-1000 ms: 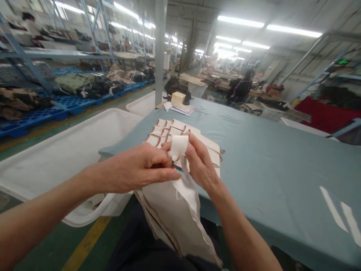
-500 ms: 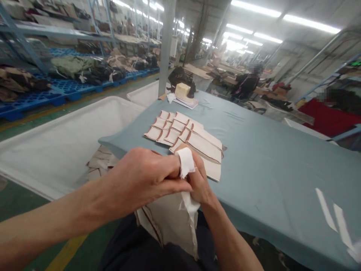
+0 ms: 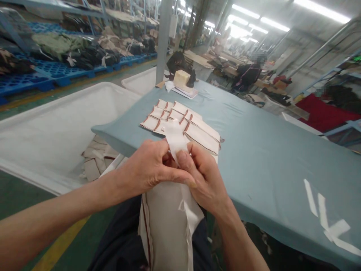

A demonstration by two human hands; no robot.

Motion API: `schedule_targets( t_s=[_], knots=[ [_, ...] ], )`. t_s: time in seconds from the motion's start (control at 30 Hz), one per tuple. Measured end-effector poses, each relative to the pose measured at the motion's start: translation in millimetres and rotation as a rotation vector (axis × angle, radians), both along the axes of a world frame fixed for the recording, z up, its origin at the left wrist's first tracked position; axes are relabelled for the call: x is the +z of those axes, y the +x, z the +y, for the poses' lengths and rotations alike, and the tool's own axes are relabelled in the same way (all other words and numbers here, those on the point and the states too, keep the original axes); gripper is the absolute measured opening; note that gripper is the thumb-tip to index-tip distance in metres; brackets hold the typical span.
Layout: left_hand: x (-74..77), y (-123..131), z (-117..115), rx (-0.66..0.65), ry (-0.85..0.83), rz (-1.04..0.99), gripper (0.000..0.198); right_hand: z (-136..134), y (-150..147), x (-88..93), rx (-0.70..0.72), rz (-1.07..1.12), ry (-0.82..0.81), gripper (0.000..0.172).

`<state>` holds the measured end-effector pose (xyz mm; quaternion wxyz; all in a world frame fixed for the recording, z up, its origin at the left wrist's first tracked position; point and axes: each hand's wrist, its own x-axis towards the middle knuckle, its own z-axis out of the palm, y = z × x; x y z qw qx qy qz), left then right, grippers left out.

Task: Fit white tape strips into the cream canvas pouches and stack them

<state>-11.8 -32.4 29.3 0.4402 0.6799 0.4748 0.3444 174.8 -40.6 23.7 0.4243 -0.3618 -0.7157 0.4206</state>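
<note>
Over my lap hangs a cream fabric piece (image 3: 166, 226) with brown edging down its left side. My left hand (image 3: 148, 165) is closed at its top edge, fingers curled and thumb pointing right. Beside it, my right hand (image 3: 207, 178) pinches a white fabric strip (image 3: 175, 137) between thumb and fingers. The strip's free end sticks up above both hands. Another white tail hangs along the right side of the fabric piece. Just beyond my hands, overlapping cream panels (image 3: 201, 135) with brown edges lie on the blue-covered table (image 3: 262, 165).
Loose white strips (image 3: 323, 210) lie at the table's right. A yellowish block (image 3: 181, 79) sits on papers at the far end, near a metal post (image 3: 163, 45). Left stands a white bin (image 3: 50, 113) with cream pieces (image 3: 97, 158) inside. Another person (image 3: 248, 73) is in the background.
The white strip, earlier folded down over my fingers, now stands up between my hands. My right hand has turned so its thumb lies on the strip. The view has tilted down slightly.
</note>
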Motion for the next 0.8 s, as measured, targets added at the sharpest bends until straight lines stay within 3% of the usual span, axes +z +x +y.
schedule_targets(
  t_s=[0.2,0.37,0.53,0.8],
  knots=[
    [-8.9,-7.9,11.6,-0.3,-0.075,-0.19,0.095,-19.1,31.2,5.0,-0.182,0.031,0.073,0.048],
    [-26.0,-10.1,20.1,-0.485,-0.171,-0.111,0.083,-8.5,59.6,-7.1,-0.276,0.206,-0.052,0.061],
    [-36.2,4.4,8.3,-0.499,-0.167,-0.091,0.063,8.9,69.7,-26.1,-0.256,0.35,-0.224,0.068],
    [-38.1,13.6,2.6,-0.445,-0.034,-0.048,0.058,14.2,77.4,-42.0,-0.307,0.359,-0.252,0.071]
  ],
)
